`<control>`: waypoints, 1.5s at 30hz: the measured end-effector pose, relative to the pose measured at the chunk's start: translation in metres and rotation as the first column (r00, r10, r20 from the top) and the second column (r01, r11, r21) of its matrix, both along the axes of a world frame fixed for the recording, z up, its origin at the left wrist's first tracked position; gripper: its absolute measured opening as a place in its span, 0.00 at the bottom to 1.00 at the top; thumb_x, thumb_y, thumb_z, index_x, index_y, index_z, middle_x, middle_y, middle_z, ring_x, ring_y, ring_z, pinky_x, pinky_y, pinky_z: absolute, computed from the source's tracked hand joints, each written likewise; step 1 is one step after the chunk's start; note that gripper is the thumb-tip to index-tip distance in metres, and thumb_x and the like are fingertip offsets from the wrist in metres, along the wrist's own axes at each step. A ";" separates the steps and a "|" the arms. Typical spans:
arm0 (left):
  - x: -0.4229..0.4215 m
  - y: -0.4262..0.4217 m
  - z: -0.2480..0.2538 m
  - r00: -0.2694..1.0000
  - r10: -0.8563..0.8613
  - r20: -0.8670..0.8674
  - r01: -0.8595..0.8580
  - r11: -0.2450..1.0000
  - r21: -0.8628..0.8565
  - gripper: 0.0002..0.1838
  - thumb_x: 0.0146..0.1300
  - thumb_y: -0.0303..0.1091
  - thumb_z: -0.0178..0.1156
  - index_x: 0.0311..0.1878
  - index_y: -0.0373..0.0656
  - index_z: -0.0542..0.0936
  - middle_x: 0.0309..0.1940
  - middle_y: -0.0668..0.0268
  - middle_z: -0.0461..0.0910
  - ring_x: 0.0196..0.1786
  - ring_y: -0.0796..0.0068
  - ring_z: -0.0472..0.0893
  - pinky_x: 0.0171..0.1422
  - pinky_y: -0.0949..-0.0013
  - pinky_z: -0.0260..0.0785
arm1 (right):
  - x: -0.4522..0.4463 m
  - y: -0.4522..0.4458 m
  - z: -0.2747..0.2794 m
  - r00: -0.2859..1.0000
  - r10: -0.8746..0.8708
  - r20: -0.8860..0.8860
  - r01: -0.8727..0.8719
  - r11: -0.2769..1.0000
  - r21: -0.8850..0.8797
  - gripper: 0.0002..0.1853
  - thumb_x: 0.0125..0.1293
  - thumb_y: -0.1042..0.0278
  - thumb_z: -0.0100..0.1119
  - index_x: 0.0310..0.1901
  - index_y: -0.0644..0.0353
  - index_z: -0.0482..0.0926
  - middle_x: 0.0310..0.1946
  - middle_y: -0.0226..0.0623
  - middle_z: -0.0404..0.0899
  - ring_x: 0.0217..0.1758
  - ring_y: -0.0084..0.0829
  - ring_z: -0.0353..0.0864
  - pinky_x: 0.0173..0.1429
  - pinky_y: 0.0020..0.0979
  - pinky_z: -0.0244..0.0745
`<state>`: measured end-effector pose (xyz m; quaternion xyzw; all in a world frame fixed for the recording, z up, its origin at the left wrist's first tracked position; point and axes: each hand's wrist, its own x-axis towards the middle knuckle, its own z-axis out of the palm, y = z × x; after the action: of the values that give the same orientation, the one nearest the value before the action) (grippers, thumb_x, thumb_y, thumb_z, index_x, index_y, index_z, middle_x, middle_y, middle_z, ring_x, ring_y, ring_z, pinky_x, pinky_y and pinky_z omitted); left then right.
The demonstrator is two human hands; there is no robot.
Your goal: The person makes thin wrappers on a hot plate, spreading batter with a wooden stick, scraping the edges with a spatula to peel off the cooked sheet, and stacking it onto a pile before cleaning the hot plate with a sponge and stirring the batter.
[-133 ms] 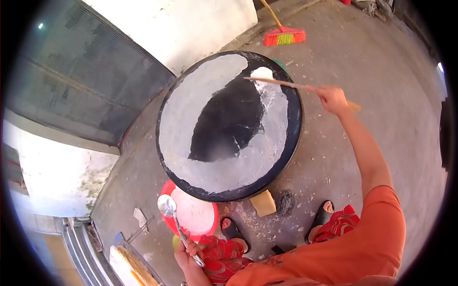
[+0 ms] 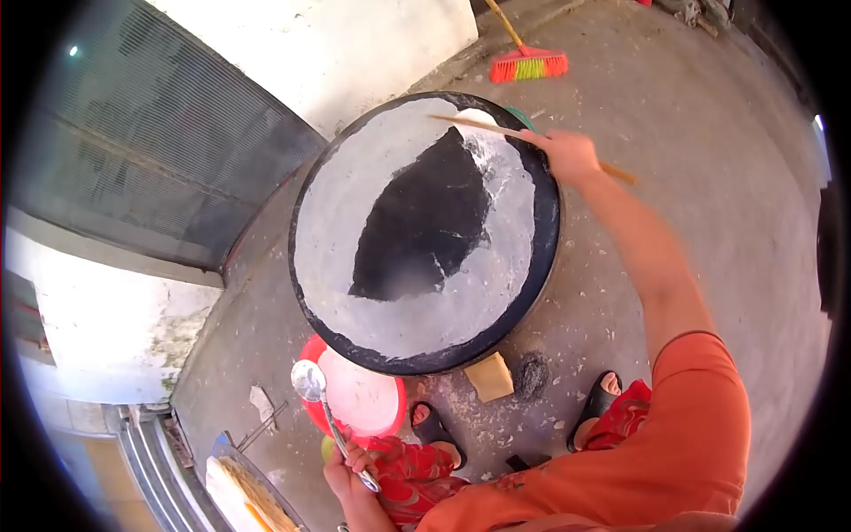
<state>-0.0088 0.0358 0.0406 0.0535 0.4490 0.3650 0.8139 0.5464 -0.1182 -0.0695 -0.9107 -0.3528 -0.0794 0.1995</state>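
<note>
The blurred right hand point(image 2: 569, 156) covers part of the stick point(image 2: 479, 124). The near edge of the griddle point(image 2: 547, 239) hides part of the basin point(image 2: 401, 401), the far one part of an unclear green thing point(image 2: 521, 115). The view's top cuts off the broom handle point(image 2: 506, 25).

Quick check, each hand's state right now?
Left hand: closed, holding a metal ladle.
Right hand: closed, holding a wooden spreader stick over the round griddle.

Right hand point(image 2: 569, 155) moved in to the black plate point(image 2: 421, 213) edge. Wooden stick point(image 2: 486, 127) tip swept up-left, thick white paste point(image 2: 477, 115) pushed along, now meeting the pale band point(image 2: 332, 239).
</note>
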 end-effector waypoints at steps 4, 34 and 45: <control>0.005 -0.001 -0.007 1.000 0.002 0.024 -0.001 0.998 -0.062 0.19 0.66 0.37 0.41 0.49 0.29 0.69 0.24 0.67 0.68 0.18 0.82 0.65 0.17 0.79 0.57 | 0.001 -0.031 -0.002 0.991 0.096 -0.095 -0.087 0.992 0.094 0.29 0.52 0.77 0.47 0.55 0.31 0.69 0.37 0.32 0.74 0.39 0.38 0.76 0.39 0.35 0.73; -0.028 -0.039 -0.028 0.976 -0.022 0.216 0.061 0.982 -0.177 0.18 0.66 0.36 0.39 0.49 0.31 0.69 0.23 0.64 0.66 0.17 0.78 0.62 0.19 0.76 0.56 | -0.073 0.004 -0.006 0.735 -0.053 -0.676 0.312 0.912 0.268 0.16 0.59 0.63 0.46 0.47 0.46 0.78 0.38 0.40 0.80 0.41 0.36 0.79 0.46 0.32 0.72; -0.049 -0.043 -0.023 0.982 -0.057 0.181 0.080 0.989 -0.127 0.17 0.65 0.35 0.42 0.48 0.30 0.69 0.21 0.68 0.66 0.17 0.82 0.63 0.17 0.79 0.56 | -0.124 -0.036 0.005 0.729 -0.350 -0.588 0.494 0.864 0.099 0.15 0.62 0.57 0.43 0.48 0.39 0.77 0.43 0.37 0.78 0.48 0.37 0.76 0.50 0.35 0.70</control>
<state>-0.0576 -0.0070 0.0171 -0.0184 0.3963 0.3090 0.8643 0.4229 -0.1544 -0.0646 -0.9179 -0.0491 0.0990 0.3811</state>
